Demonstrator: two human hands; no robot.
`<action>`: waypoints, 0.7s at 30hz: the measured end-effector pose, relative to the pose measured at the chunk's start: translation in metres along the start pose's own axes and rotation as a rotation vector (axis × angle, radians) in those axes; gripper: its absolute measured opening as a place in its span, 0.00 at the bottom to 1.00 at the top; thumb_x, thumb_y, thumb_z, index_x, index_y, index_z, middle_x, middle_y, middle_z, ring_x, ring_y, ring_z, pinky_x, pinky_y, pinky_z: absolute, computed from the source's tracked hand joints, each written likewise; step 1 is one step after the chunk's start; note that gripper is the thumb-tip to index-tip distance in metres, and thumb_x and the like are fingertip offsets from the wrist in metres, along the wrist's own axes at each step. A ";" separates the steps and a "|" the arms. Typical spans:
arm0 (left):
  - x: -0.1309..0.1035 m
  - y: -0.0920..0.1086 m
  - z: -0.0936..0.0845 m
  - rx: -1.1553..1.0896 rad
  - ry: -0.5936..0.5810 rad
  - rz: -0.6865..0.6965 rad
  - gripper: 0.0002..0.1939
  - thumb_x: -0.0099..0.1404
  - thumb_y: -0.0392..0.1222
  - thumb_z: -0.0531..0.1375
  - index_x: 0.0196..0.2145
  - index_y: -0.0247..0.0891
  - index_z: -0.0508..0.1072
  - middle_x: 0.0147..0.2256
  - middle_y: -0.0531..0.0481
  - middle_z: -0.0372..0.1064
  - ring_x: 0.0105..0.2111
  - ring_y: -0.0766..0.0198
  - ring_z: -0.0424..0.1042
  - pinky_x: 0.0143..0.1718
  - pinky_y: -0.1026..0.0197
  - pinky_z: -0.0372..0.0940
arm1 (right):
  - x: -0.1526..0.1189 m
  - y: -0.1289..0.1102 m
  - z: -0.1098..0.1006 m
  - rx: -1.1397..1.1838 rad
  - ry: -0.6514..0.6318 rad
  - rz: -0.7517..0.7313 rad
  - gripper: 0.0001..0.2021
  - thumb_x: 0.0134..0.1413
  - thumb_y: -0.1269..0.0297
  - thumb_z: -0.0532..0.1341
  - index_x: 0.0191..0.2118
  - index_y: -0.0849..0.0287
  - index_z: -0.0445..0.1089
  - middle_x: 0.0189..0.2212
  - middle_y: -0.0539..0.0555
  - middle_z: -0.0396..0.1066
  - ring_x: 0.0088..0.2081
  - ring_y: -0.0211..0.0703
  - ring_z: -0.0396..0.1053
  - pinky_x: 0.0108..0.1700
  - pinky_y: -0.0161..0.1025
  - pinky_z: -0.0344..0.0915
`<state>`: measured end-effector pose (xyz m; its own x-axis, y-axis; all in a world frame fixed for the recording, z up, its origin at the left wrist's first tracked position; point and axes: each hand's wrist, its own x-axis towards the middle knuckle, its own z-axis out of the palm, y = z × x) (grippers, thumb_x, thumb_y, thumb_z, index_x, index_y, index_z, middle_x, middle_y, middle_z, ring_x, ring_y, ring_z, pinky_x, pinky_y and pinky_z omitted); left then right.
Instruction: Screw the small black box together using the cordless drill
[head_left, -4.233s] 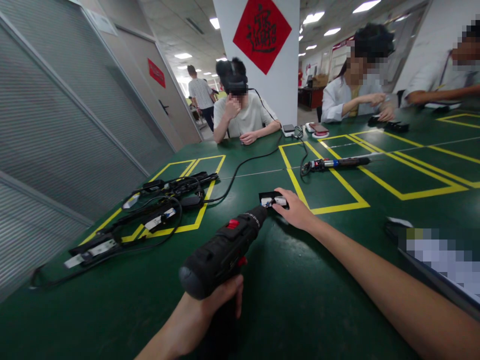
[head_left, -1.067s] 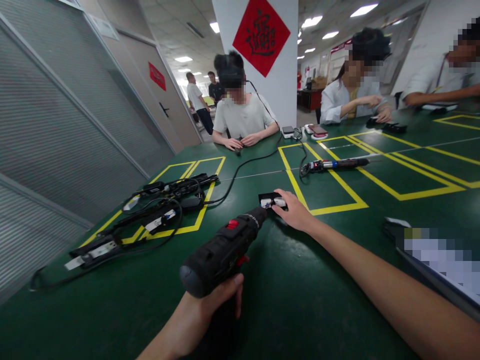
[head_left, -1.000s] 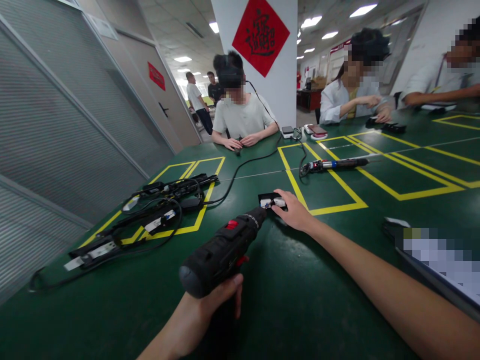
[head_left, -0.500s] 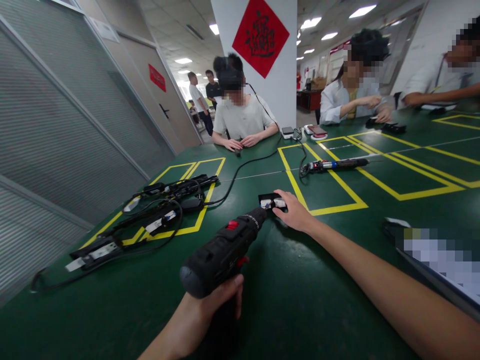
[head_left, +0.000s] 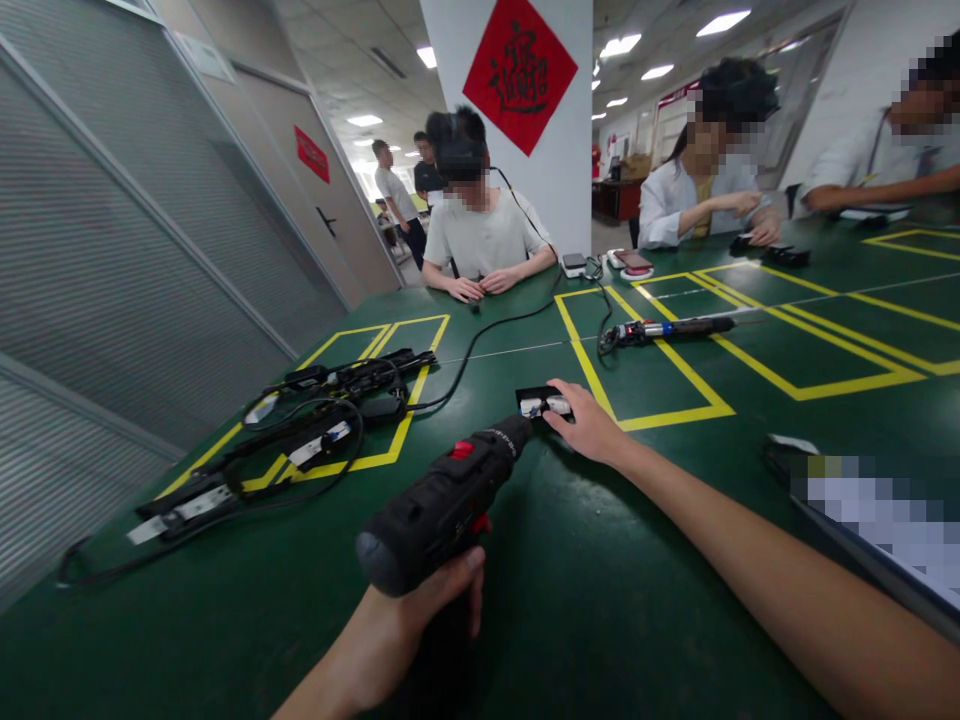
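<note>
Two hands of mine in view, both busy. Left hand (head_left: 424, 605) is wrapped around the handle of a black drill (head_left: 435, 515), thumb along its side, red trigger (head_left: 481, 524) in front of the grip; handle mostly hidden in shadow. Drill slants away from me, nose toward a small black box (head_left: 531, 405) with white pieces in it. Whether tip and box touch, I can't tell. Right hand (head_left: 592, 428) holds that box at its right end, thumb near side, fingers over the far edge, narrow grip. Box sits on the green table (head_left: 615, 600), just left of a yellow tape frame (head_left: 679, 418). Off to the left, black strips with white pieces and cables lie in a heap (head_left: 322, 440) over other tape. One black cable (head_left: 487, 330) runs from there to the far edge. Beyond the box, a long pen-shaped tool (head_left: 667, 328) lies across yellow lines. Opposite me, a person in a headset (head_left: 487, 235), both hands on the table.
</note>
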<state>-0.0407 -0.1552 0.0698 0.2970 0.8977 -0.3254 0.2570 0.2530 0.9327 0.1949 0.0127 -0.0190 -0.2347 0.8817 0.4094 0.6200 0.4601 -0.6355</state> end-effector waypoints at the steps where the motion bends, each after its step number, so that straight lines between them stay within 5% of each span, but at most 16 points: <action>1: 0.000 0.000 0.000 0.007 0.000 0.000 0.15 0.64 0.48 0.53 0.27 0.34 0.70 0.23 0.49 0.66 0.23 0.62 0.66 0.28 0.57 0.60 | 0.000 0.000 0.000 -0.002 0.000 -0.001 0.22 0.56 0.58 0.54 0.56 0.55 0.55 0.48 0.58 0.62 0.49 0.48 0.61 0.52 0.47 0.57; 8: 0.004 -0.001 -0.001 -0.025 -0.010 -0.004 0.15 0.64 0.47 0.53 0.44 0.34 0.66 0.24 0.50 0.66 0.24 0.61 0.66 0.27 0.57 0.61 | 0.001 -0.001 0.000 -0.007 -0.005 0.010 0.23 0.56 0.58 0.54 0.57 0.54 0.54 0.48 0.58 0.62 0.49 0.48 0.61 0.52 0.47 0.57; 21: 0.003 -0.004 -0.001 -0.004 -0.009 0.005 0.14 0.64 0.47 0.54 0.42 0.35 0.65 0.22 0.50 0.66 0.22 0.61 0.66 0.26 0.57 0.60 | 0.001 -0.001 0.001 -0.019 0.004 0.000 0.22 0.55 0.58 0.55 0.55 0.55 0.56 0.47 0.58 0.62 0.49 0.48 0.61 0.52 0.47 0.57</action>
<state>-0.0414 -0.1529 0.0656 0.3062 0.8958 -0.3223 0.2514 0.2505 0.9349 0.1931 0.0135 -0.0185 -0.2319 0.8810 0.4124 0.6342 0.4585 -0.6226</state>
